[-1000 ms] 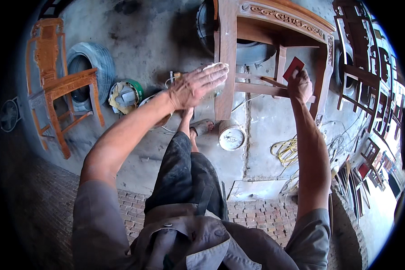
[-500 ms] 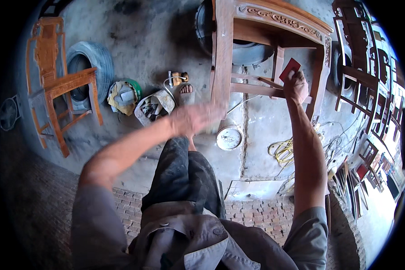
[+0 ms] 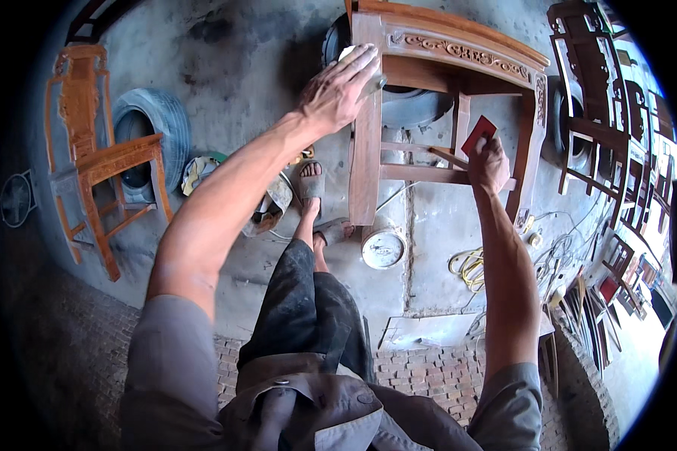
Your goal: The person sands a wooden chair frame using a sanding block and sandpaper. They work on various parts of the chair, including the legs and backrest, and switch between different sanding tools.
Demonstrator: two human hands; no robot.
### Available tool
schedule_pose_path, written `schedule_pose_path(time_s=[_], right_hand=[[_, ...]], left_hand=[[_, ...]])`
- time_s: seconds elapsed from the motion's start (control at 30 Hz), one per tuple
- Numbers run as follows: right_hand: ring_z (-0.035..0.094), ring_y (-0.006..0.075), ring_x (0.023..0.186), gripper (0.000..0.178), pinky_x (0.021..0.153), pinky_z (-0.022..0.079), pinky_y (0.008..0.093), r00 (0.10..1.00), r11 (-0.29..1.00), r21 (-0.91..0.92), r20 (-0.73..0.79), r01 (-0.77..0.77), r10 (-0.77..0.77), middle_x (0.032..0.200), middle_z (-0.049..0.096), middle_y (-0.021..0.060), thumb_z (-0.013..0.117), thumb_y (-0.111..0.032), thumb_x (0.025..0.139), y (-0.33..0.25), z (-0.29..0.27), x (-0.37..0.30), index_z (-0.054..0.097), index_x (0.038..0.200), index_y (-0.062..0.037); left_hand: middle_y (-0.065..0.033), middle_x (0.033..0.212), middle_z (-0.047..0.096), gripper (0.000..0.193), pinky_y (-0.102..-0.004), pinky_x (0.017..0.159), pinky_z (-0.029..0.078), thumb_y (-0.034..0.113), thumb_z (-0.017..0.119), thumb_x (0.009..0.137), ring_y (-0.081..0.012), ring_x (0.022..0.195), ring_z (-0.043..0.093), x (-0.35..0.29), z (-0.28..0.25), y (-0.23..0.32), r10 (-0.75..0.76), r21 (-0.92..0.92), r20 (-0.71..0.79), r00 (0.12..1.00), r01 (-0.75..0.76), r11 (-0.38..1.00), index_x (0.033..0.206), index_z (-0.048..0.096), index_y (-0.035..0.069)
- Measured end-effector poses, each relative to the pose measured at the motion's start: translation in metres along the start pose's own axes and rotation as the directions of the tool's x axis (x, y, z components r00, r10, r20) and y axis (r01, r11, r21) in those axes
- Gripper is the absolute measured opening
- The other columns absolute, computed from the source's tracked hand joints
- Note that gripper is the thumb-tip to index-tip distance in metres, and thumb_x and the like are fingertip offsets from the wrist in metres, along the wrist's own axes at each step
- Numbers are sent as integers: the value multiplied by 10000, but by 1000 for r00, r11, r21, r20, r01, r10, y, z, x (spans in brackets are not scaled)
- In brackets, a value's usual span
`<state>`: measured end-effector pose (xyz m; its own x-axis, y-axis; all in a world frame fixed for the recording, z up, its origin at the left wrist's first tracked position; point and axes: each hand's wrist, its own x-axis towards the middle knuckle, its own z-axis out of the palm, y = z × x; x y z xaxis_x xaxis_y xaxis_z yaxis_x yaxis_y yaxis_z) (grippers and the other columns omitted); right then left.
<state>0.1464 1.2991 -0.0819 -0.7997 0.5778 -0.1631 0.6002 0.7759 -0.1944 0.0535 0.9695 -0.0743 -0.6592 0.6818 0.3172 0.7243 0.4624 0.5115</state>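
A reddish-brown wooden piece of furniture with a carved apron stands before me, its broad left leg nearest my left side. Against the upper part of that leg lies my left hand, fingers long and pressed together. A pale edge shows past its fingertips, but what lies under the palm is hidden. My right hand pinches a small red sheet of sandpaper beside the lower rails. A thin wooden stick slants close to this hand, above the front rail.
To the left are an orange-brown chair and a tyre. A round lidded bucket sits below the left leg. Yellow hose and cables lie at right. Dark carved chairs line the right side. My sandalled feet are near the bucket.
My left hand has moved up and away from me to the upper part of the leg. My right hand stays by the rails with the red sandpaper.
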Motion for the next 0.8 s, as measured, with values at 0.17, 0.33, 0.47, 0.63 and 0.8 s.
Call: schedule_pose_path(time_s=[0.17, 0.33, 0.47, 0.63, 0.8], right_hand=[[683, 509, 900, 407, 812, 524, 600, 999, 999, -35, 8, -34, 34, 935, 722, 278, 451, -445, 1012, 18, -8, -1, 632, 990, -81], [684, 510, 877, 398, 803, 523, 602, 1000, 1000, 22, 17, -7, 6, 926, 720, 284, 448, -432, 1010, -1, -4, -4, 624, 1005, -76], [687, 506, 876, 391, 795, 526, 598, 999, 999, -18, 21, -29, 30, 925, 719, 285, 449, -426, 1008, 15, -8, 2, 629, 1016, -79], [691, 500, 881, 387, 796, 528, 592, 999, 1000, 0, 42, -18, 18, 918, 723, 281, 455, -426, 1004, 0, 1, -5, 634, 1023, -84], [693, 499, 857, 370, 783, 531, 593, 999, 999, 0, 25, -34, 34, 906, 723, 279, 473, -417, 991, 11, 1, -3, 636, 1027, -86]], left_hand=[[-250, 1534, 482, 465, -456, 1215, 390, -34, 458, 915, -362, 1457, 446, -40, 14, 68, -14, -78, 96, 995, 21, 997, 1360, 588, -70], [-246, 1579, 423, 479, -447, 1259, 302, 139, 504, 1012, -336, 1503, 377, 59, 9, -29, -188, 76, -27, 982, 189, 979, 1448, 504, -57], [-236, 1607, 383, 561, -451, 1273, 269, 176, 573, 1002, -344, 1515, 348, 43, 19, -9, -113, 149, 108, 988, 96, 984, 1499, 437, -44], [-233, 1619, 364, 586, -449, 1273, 272, 173, 597, 991, -346, 1527, 322, 70, 0, -48, -170, 107, 72, 983, 162, 981, 1508, 430, -45], [-239, 1567, 447, 463, -440, 1241, 310, 106, 544, 1009, -364, 1508, 361, -34, -13, 53, -224, -323, 182, 958, 273, 906, 1454, 507, -17]])
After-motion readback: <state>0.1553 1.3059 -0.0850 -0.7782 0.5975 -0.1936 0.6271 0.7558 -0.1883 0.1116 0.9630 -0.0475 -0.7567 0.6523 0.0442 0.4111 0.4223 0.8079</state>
